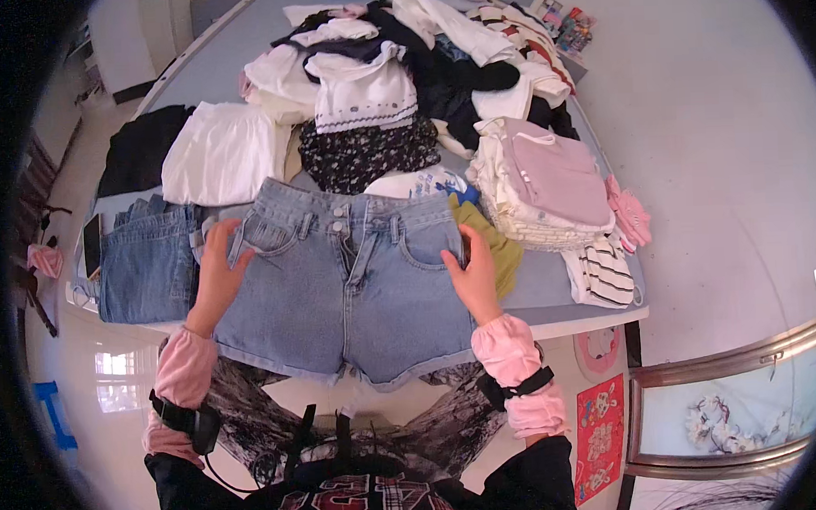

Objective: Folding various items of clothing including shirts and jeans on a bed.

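Observation:
A pair of blue denim shorts point(301, 286) lies spread out in front of me, its waistband away from me and its hems hanging past the table's near edge. My left hand point(224, 265) is at the shorts' left side by the pocket, thumb and fingers apart. At the opposite side my right hand point(474, 266) touches the edge by the other pocket, its fingers partly hidden. Whether either hand grips the denim cannot be told. The fly is partly undone below two waistband buttons.
Folded jeans point(149, 264), a phone point(93, 246) and white folded clothing point(219, 154) lie left. A stack topped by a pink garment point(557, 169) and a striped garment point(604, 274) are right. Mixed clothes point(368, 88) cover the far part of the table point(551, 311).

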### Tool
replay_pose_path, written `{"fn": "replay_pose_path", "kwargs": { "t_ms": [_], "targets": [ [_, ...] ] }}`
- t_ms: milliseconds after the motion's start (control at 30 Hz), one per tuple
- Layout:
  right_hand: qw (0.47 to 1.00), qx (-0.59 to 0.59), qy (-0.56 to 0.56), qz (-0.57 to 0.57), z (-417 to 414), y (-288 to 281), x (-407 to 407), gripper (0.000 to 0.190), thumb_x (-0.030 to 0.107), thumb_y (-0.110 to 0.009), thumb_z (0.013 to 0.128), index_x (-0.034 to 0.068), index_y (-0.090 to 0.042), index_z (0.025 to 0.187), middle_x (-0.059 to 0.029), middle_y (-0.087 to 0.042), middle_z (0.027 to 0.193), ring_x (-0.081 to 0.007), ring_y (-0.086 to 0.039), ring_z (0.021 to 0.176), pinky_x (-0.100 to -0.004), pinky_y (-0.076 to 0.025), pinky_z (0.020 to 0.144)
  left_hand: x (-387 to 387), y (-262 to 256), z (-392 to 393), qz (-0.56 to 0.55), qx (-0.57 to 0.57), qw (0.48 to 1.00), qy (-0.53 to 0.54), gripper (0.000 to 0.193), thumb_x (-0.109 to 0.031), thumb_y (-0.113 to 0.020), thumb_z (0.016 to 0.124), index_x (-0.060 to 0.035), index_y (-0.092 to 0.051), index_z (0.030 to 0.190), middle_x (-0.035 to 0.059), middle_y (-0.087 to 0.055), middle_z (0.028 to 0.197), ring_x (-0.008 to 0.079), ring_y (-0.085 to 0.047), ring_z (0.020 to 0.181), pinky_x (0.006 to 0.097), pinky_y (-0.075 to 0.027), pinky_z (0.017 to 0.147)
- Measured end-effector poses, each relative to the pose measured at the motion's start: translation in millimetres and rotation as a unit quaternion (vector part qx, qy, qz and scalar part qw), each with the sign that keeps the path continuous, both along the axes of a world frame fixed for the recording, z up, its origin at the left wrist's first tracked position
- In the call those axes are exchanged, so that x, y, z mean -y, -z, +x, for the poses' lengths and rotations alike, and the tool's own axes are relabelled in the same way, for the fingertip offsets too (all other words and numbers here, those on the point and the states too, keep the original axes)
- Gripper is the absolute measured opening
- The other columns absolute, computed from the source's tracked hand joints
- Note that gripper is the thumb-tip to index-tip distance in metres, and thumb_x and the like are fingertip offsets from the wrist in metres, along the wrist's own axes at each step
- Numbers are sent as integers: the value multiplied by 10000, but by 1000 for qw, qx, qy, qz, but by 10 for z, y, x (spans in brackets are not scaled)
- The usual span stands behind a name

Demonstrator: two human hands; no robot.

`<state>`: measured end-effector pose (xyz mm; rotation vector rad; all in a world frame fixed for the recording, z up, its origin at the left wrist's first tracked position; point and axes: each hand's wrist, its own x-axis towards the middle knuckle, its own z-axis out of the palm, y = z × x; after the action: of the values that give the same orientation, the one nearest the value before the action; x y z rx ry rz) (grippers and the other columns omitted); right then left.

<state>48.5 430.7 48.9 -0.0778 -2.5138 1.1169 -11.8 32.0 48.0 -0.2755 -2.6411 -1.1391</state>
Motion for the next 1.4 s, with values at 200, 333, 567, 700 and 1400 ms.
{"fn": "replay_pose_path", "kwargs": {
  "t_ms": [200, 333, 567, 700, 1400],
  "targets": [
    [993, -100, 57, 30, 260, 195, 116, 471, 166, -705, 802, -34, -490, 1170, -131, -611, 1012, -198, -599, 913, -295, -464, 779, -69, 242, 328, -66, -51, 995, 61, 534, -5, -655, 723, -25, -456, 1218, 188, -412, 1302, 372, -412, 1198, 415, -350, 993],
    [991, 122, 46, -38, 379, 198, -10, 425, 198, -734, 781, -40, -536, 1072, -107, -636, 834, -160, -598, 741, -287, -463, 679, -199, 116, 452, -94, -72, 991, 62, 458, 3, -641, 729, -27, -508, 1166, 180, -447, 1269, 370, -442, 1161, 414, -362, 978],
    [956, -139, 151, 209, 432, 72, 225, 311, 162, -680, 794, 28, -559, 1047, -112, -593, 852, -300, -573, 732, -367, -467, 638, -1080, 254, 187, -63, -102, 970, 211, 224, -18, -641, 718, -39, -642, 941, 90, -577, 947, 297, -543, 915, 396, -426, 780],
    [992, -59, 39, 106, 728, 26, 646, 295, 87, -673, 772, 62, -565, 1045, -81, -574, 848, -250, -568, 688, -334, -470, 604, -1252, 402, 109, -5, -63, 975, 212, 164, -29, -656, 707, -35, -649, 872, 101, -578, 885, 300, -557, 862, 386, -444, 748],
    [974, 83, -120, 175, 581, 397, 1447, 402, 377, -680, 754, 51, -496, 901, -114, -551, 825, -305, -610, 678, -399, -485, 531, -1169, 267, -24, -180, -75, 891, 409, 116, -55, -614, 666, -54, -653, 775, 61, -594, 841, 246, -593, 847, 345, -496, 750]
  ]
}}
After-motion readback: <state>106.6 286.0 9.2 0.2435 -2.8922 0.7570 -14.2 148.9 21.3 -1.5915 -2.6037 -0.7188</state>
